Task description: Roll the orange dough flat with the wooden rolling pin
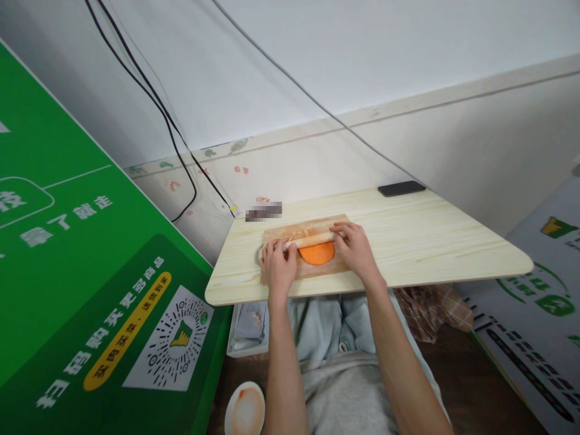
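Observation:
A pale wooden rolling pin (312, 240) lies across a flattened piece of orange dough (318, 254). Beneath them is a wooden cutting board (299, 271) with orange smears and a metal handle at its left end. My left hand (280, 263) has its fingers curled over the pin's left end. At the other end, my right hand (353, 246) holds the pin with bent fingers. The pin covers the dough's far edge; the rounded near part shows between my hands.
The board rests on a light wood-grain table (435, 241). A black phone (401, 188) lies at the back right, and a blurred dark item (263, 211) at the back left. Below stand a white bin (248, 329) and a stained plate (244, 411). A green panel (90, 241) borders the left.

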A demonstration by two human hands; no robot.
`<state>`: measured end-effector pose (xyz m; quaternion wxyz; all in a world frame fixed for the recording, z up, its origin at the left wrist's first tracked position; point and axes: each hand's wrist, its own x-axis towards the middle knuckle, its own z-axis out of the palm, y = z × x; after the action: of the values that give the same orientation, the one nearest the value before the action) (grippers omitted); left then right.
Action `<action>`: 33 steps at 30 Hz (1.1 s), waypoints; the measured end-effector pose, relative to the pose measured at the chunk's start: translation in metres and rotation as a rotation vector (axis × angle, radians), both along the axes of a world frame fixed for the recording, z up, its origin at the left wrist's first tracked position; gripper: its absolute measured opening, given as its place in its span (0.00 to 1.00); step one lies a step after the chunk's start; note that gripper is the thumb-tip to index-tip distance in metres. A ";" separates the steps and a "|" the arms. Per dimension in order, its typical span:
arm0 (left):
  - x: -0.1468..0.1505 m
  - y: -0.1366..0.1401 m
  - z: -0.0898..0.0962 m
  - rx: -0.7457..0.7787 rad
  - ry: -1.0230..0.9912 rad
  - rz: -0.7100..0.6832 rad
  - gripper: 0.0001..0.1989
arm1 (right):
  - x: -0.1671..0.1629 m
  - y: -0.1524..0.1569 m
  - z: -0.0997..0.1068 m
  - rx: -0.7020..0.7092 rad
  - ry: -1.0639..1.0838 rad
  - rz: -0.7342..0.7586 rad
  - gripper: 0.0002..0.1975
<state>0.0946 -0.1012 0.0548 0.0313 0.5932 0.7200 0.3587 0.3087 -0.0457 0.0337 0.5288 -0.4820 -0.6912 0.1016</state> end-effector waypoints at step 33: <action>-0.001 0.002 0.001 -0.007 -0.027 0.004 0.16 | -0.003 -0.004 0.008 -0.124 0.006 -0.115 0.03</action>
<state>0.0939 -0.0993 0.0556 0.0424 0.5867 0.7219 0.3644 0.3058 -0.0496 0.0419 0.5052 -0.5524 -0.6530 0.1151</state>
